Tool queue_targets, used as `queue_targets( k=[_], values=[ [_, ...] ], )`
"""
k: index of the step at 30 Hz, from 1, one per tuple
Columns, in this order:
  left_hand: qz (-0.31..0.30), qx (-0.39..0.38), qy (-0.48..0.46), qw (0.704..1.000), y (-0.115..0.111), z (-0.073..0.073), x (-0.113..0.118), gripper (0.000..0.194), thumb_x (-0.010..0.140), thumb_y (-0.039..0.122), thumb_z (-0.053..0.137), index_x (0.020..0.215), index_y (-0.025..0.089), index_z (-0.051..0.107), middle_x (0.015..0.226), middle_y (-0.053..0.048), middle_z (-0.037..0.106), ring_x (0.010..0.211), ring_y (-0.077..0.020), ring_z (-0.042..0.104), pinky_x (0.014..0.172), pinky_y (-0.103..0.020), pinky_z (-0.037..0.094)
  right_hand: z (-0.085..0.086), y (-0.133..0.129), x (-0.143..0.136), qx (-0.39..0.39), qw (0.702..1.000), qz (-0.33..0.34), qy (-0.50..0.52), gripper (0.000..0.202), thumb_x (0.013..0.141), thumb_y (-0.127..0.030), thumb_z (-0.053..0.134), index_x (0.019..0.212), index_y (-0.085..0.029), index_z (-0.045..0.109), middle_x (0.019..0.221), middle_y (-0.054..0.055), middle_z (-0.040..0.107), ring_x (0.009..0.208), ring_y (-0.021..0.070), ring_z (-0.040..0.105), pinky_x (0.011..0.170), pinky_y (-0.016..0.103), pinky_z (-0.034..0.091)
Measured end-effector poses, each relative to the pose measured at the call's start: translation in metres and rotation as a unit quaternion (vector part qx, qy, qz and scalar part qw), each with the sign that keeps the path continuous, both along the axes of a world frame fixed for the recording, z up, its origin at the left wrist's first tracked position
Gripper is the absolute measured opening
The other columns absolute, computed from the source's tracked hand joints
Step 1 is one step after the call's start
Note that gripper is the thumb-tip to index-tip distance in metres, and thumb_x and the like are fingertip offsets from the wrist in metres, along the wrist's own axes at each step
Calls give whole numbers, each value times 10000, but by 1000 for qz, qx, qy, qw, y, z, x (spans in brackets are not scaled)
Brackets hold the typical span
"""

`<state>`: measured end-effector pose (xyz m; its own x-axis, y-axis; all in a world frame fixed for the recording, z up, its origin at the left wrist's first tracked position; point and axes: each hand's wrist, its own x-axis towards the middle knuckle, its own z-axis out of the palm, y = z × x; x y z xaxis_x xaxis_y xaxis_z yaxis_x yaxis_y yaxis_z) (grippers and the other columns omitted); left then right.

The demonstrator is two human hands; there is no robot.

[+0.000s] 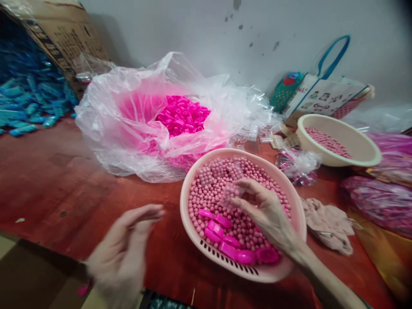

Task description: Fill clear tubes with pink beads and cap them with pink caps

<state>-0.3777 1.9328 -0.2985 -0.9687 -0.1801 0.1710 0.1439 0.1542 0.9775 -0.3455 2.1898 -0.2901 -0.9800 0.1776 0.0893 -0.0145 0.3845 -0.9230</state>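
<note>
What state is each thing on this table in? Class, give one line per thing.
Near basket: upright, full of pink balls, some pink caps on top.
Far bowl: upright, partly filled with pink balls.
Plastic bag: open, holding bright pink caps.
Cardboard box: tipped, blue pieces spilling out.
Cloth: crumpled beside the basket.
Tote bag: leaning at the wall.
Right hand: over the basket, fingers pinched.
Left hand: open, blurred.

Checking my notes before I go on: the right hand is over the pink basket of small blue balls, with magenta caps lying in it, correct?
Not quite. The head view shows the balls are pink, not blue. The rest stands: the right hand is over the pink basket, and magenta caps lie in it.
</note>
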Motion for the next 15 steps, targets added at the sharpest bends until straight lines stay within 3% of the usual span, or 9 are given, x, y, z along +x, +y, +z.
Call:
queue_targets(
  k=[3,5,7,11,13,15],
  values=[
    [-208,38,-72,975,63,9,2,286,813,255,604,1095,202,615,1073,-48,670,967,-194,636,854,-260,512,1,-14,5,13,1000,23,6,266,827,-227,595,1090,-232,553,958,15,659,836,150,638,744,275,519],
    [-319,62,-113,939,82,8,-4,355,816,246,607,1170,227,576,1168,-45,629,1040,-186,601,897,-247,484,2,-18,6,11,999,41,22,281,830,-177,580,1103,-240,555,990,8,660,863,138,630,758,256,509],
    [-375,101,-150,909,90,3,-12,334,833,240,588,1167,222,576,1143,-43,635,1019,-166,602,899,-237,474,2,-20,5,-3,997,67,34,320,828,-130,561,1127,-242,545,1020,5,655,909,134,624,796,253,500],
    [-346,192,-202,896,93,-9,-19,250,840,232,578,1086,196,598,973,-33,670,882,-132,628,796,-211,499,0,-19,3,11,998,59,7,390,804,-121,580,1170,-218,489,955,15,663,858,148,634,764,280,512],
    [-307,217,-199,905,94,-12,-18,232,833,223,586,1062,189,599,972,-35,662,874,-128,628,781,-206,500,-4,-17,3,75,996,50,-13,360,795,-128,588,1136,-214,510,961,30,662,856,169,628,769,314,507],
    [-275,232,-181,915,95,-13,-16,220,823,209,595,1042,180,605,986,-39,655,894,-129,625,808,-209,493,-10,-16,6,142,986,84,-33,305,804,-149,581,1098,-223,547,985,41,655,888,191,616,798,349,497]
  ],
)
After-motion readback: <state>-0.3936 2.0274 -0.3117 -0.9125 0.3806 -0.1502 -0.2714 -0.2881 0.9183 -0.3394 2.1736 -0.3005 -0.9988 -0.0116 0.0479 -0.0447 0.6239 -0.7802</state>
